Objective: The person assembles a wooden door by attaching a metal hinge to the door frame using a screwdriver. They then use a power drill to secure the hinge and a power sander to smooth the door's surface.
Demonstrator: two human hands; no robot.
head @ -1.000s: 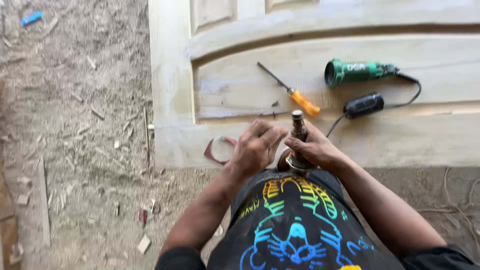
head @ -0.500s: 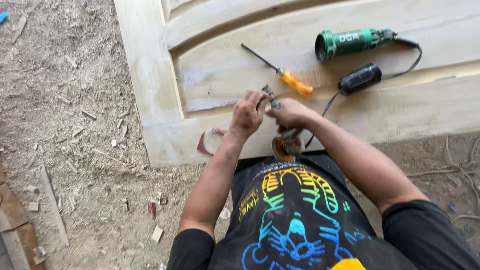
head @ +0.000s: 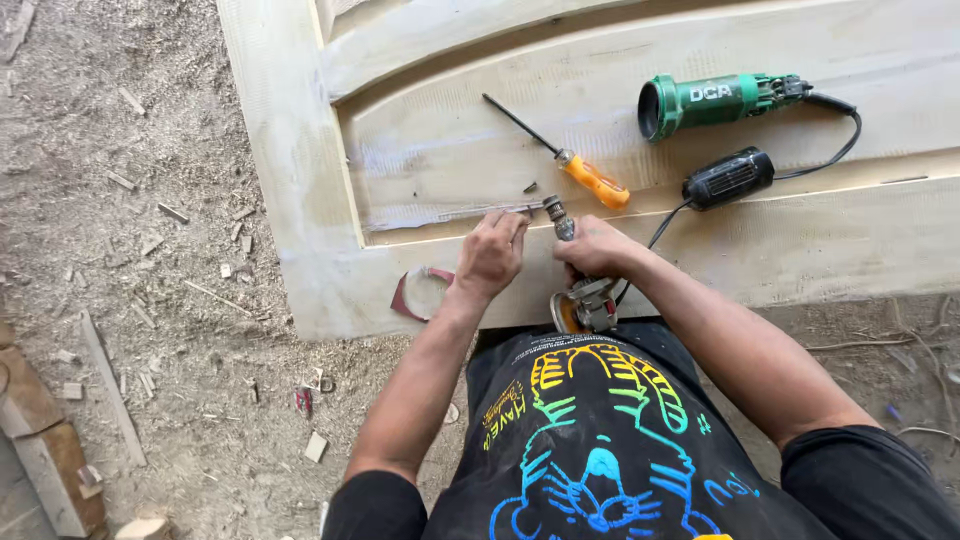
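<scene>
Right hand [head: 598, 248] is gripping the drill [head: 578, 285] at the wooden door's [head: 300, 200] near edge, fingers closed around its body. Left hand [head: 490, 255] is pinching at the chuck [head: 556, 210], fingertips together. Farther: orange screwdriver [head: 590, 178]; far right, green angle grinder [head: 715, 100].
</scene>
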